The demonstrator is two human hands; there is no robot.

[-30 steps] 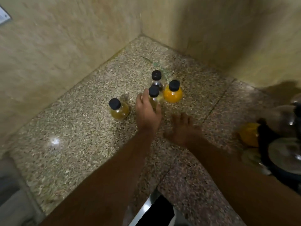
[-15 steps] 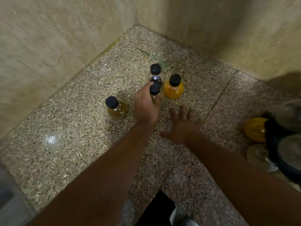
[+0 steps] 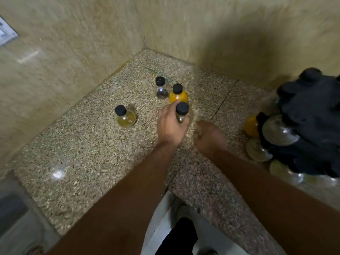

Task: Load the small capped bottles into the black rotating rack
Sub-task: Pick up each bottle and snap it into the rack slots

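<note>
Black-capped and upright, the bottle [image 3: 181, 109] sat gripped in my left hand [image 3: 170, 126], my right hand [image 3: 210, 138] curled empty beside it, nearer the rack [image 3: 312, 126] off to the right.

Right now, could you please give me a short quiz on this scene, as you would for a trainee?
1. True or false: the left hand grips a capped bottle.
2. How many other bottles stand on the counter, clear of the rack?
3. The black rack sits: A) at the right edge of the view; B) in the wall corner; C) under the left arm.
Key: 1 true. 2 three: the pale yellow bottle, the dark bottle and the orange bottle. 3 A.
</note>
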